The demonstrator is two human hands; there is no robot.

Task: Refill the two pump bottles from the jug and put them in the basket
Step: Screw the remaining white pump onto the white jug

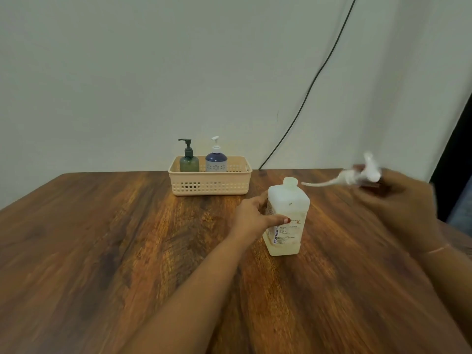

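Broad wooden table [102, 251] under everything, grain running diagonally; pale wall [127, 72] behind, crossed by a dark cable [316, 75]. Near the far edge, a beige slotted basket [210, 186], long axis left to right, holding both pump bottles upright side by side: green bottle [189, 163] on the left, nozzle aimed left, and blue-and-white bottle [216, 162] on the right, white nozzle tilted up and right. In front of the basket and to its right, standing upright on the table, a translucent white square-shouldered jug [287, 218], neck open and uncapped, long axis vertical. Label readable only in part: "BIOCHEK" in blue, running up the side; smaller print too fine to read. Left hand [251, 217] wrapped around the jug's left side, thumb across the label, fingers closed on it. Right hand [398, 200] raised to the right, motion-blurred, clamped on a white pump head [367, 172], dip tube pointing left toward the jug's neck.
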